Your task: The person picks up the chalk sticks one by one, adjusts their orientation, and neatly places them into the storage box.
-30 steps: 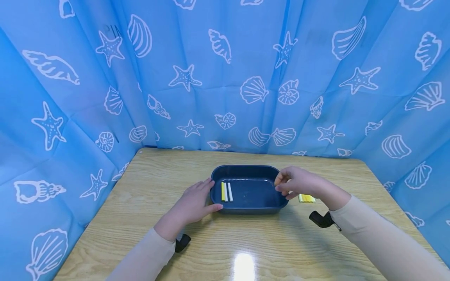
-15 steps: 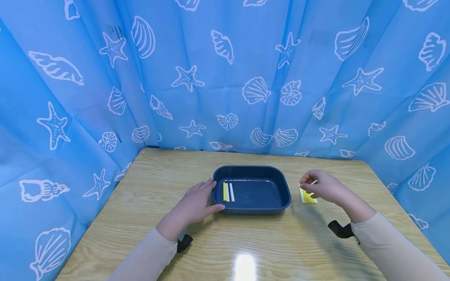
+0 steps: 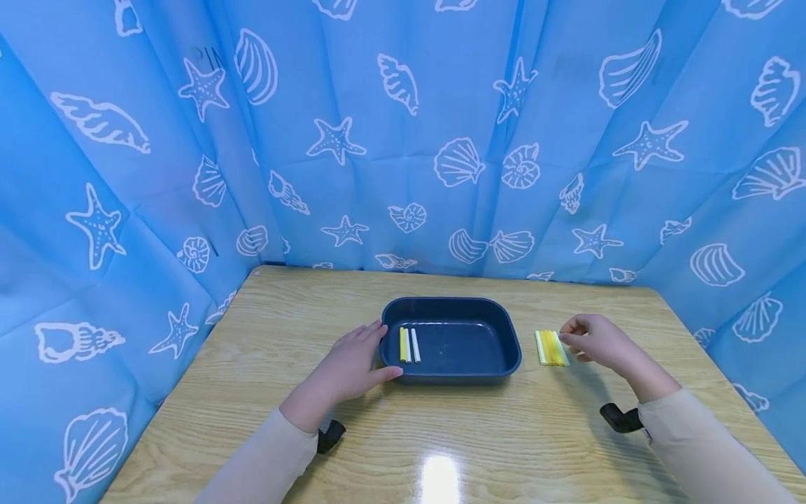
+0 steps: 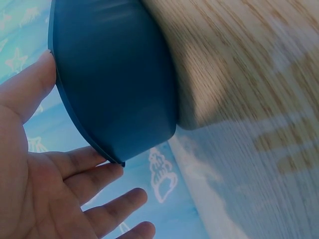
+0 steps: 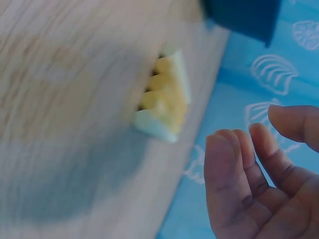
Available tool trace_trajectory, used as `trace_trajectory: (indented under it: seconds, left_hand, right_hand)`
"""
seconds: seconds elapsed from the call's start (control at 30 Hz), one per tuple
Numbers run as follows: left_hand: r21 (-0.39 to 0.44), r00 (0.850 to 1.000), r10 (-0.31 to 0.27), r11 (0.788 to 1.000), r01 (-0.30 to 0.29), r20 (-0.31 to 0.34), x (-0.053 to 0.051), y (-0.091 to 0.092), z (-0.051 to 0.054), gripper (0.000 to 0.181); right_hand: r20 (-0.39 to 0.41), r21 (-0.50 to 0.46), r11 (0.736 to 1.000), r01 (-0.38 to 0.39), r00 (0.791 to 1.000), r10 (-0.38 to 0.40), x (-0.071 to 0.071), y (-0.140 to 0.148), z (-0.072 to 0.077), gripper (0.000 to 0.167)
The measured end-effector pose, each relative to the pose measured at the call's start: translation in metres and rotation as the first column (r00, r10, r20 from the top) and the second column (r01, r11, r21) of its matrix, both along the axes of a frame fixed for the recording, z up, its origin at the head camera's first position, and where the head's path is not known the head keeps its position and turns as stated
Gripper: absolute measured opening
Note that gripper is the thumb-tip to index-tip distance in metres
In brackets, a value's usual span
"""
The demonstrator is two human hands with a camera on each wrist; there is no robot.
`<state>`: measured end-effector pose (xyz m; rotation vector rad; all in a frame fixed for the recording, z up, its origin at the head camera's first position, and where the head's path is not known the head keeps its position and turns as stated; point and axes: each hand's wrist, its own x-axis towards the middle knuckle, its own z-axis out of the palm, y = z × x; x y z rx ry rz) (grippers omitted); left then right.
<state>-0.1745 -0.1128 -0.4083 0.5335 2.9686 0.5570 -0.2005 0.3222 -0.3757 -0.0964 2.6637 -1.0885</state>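
A dark blue basin stands on the table. Inside it, near the left end, lie a yellow chalk stick and two white chalk sticks, side by side. My left hand rests on the basin's left rim, thumb and fingers spread; in the left wrist view the fingertips touch the rim. Right of the basin, a row of yellow and pale chalk sticks lies flat. Beside that row's right edge hovers my right hand, fingers loosely bent, holding nothing in the right wrist view.
The wooden table extends around the basin. Blue curtains with white shells and starfish hang behind and at both sides. A black wrist mount sits below the right wrist, another below the left.
My right hand has moved from the basin's right rim rightward to the chalk row, uncovering most of the row. The left hand stays on the basin, and the chalk inside looks unchanged.
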Motion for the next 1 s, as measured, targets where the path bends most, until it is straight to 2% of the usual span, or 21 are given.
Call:
trace_trajectory:
  seconds: [0.2,0.43,0.8,1.0]
  left_hand:
    - [0.004,1.000,-0.005,1.000,0.005,0.001,0.001,0.000,-0.001,0.087]
    - [0.010,1.000,-0.005,1.000,0.006,-0.001,0.001,0.000,0.000,0.087]
    - [0.018,1.000,-0.002,1.000,0.002,0.007,0.001,0.000,0.000,0.086]
    - [0.015,1.000,-0.005,1.000,0.005,0.003,0.001,0.000,0.000,0.087]
  right_hand:
    - [0.045,-0.023,0.999,0.036,0.998,-0.035,-0.011,0.008,-0.014,0.031]
    - [0.068,0.004,0.998,0.066,0.995,-0.067,-0.022,0.012,-0.026,0.036]
    - [0.144,0.017,0.996,0.090,0.985,-0.092,-0.032,0.012,-0.034,0.036]
    - [0.147,0.011,0.996,0.089,0.985,-0.090,-0.034,0.011,-0.037,0.039]
